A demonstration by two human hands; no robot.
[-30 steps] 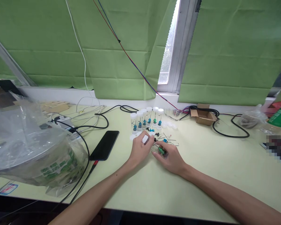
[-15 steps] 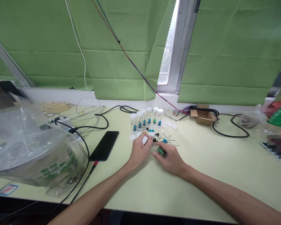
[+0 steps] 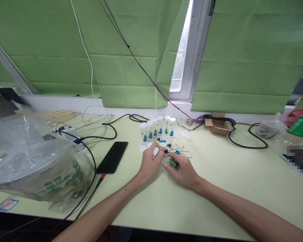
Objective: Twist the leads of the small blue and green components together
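My left hand (image 3: pixel 149 163) pinches a white cap (image 3: pixel 156 151). Close beside it, my right hand (image 3: pixel 183 170) is wrapped round a clear tube (image 3: pixel 166 161) lying on its side, with a green and black piece (image 3: pixel 173 163) and a thin metal rod inside. The tube's end points at my left hand; whether cap and tube touch is hidden by fingers. Just beyond my hands stand several capped clear tubes (image 3: pixel 150 131) with blue or green pieces in them. Loose parts lie in front: a blue piece (image 3: pixel 177 152), black knobs (image 3: pixel 169 145), thin metal rods (image 3: pixel 183 151) and white caps (image 3: pixel 163 145).
Left of my hands lies a phone (image 3: pixel 112 157) with a cable (image 3: pixel 100 181). A large plastic-wrapped bundle (image 3: pixel 63 178) fills the table's left side. Toward the wall sit an open cardboard box (image 3: pixel 218 126) and black cables (image 3: pixel 251 146). A bottle (image 3: pixel 300 127) lies at right.
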